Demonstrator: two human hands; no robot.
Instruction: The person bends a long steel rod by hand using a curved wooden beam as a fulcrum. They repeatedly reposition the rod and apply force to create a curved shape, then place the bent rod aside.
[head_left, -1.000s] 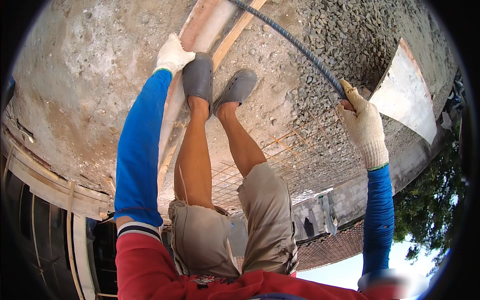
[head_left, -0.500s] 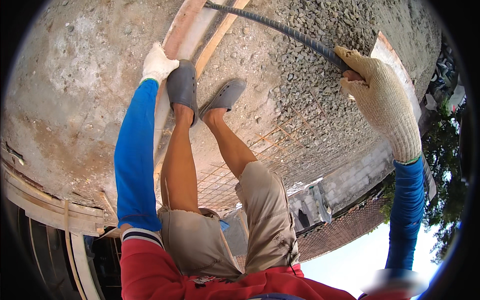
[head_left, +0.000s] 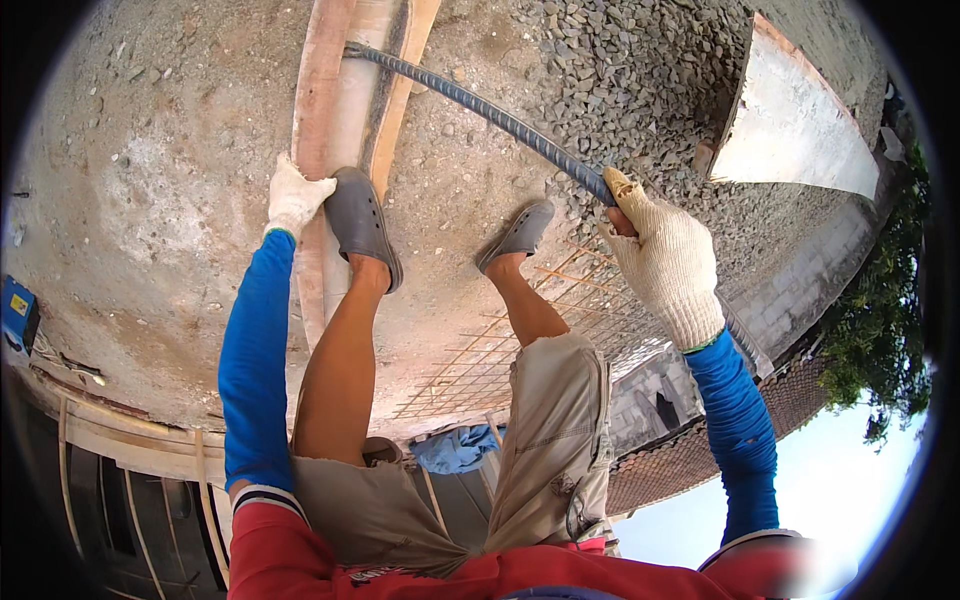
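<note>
My right hand (head_left: 665, 255), in a cream knit glove, grips the near end of a dark ribbed steel bar (head_left: 490, 115). The bar slants away to the left, and its flattened far tip lies at the boards ahead of my feet. Closed on the edge of a long reddish wooden plank (head_left: 322, 95) is my gloved left hand (head_left: 297, 197). A paler board (head_left: 402, 110) runs alongside that plank, with a grey strip between them. My left clog (head_left: 360, 215) rests on the boards beside my left hand.
Grey gravel (head_left: 640, 80) is heaped at the right, with a pale sheet panel (head_left: 795, 125) standing by it. A wire mesh grid (head_left: 500, 345) lies near my right clog (head_left: 520, 232). At the far left sits a blue box (head_left: 18, 312); a blue cloth (head_left: 455, 450) shows between my legs.
My right hand has come left and lower with the bar, whose far tip has shifted left onto the boards. My right foot has stepped right. The left hand keeps its hold on the plank.
</note>
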